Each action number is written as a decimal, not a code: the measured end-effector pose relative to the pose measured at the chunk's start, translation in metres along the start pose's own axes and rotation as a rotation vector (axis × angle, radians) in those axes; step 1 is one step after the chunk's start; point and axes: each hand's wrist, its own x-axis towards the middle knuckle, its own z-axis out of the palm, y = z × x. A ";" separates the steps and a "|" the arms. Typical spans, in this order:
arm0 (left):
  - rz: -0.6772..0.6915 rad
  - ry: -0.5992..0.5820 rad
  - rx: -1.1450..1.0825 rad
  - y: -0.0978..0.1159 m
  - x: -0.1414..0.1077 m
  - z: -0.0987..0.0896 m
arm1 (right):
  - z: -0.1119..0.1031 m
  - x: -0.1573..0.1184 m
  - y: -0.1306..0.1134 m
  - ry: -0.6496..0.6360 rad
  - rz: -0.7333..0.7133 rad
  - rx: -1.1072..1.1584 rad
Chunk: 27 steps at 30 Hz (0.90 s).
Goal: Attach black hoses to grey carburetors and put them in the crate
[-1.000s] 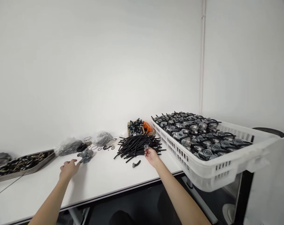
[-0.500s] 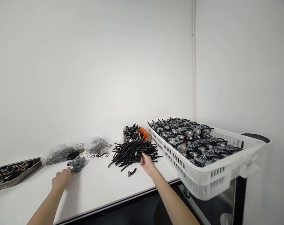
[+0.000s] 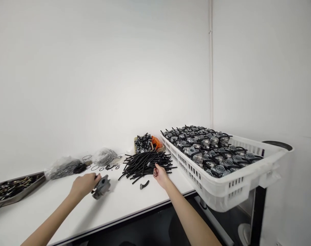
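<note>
My left hand (image 3: 85, 186) grips a grey metal carburetor (image 3: 102, 187), held just above the white table, with its shadow falling on the tabletop. My right hand (image 3: 159, 176) is closed at the near right edge of a pile of short black rubber hoses (image 3: 142, 164). What its fingers pinch, if anything, is too small to make out. A small grey tip (image 3: 148, 164) shows beside those fingers, against the pile. In front of the pile, a short bent black tube with a grey cap (image 3: 144, 185) lies alone on the table.
A white plastic crate (image 3: 217, 191) full of carburetors with black hoses stands at right, overhanging the table edge. Behind the pile sit a box of small capped parts (image 3: 143, 143) and an orange basket (image 3: 156, 142). Plastic bags (image 3: 61, 168), loose rings and a metal tray (image 3: 22, 194) lie left.
My left hand has moved right and nearer with the carburetor, which has turned in the grip. My right hand stays by the hose pile. The view has shifted slightly.
</note>
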 end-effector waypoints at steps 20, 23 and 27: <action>0.764 0.276 -0.041 0.199 -0.037 0.029 | -0.003 0.005 0.004 0.039 -0.040 -0.012; 0.737 0.206 -0.147 0.188 -0.039 0.029 | -0.005 0.003 0.003 0.042 -0.041 -0.024; 0.456 0.209 -0.531 0.182 -0.063 0.049 | -0.006 0.001 0.002 0.042 -0.037 -0.012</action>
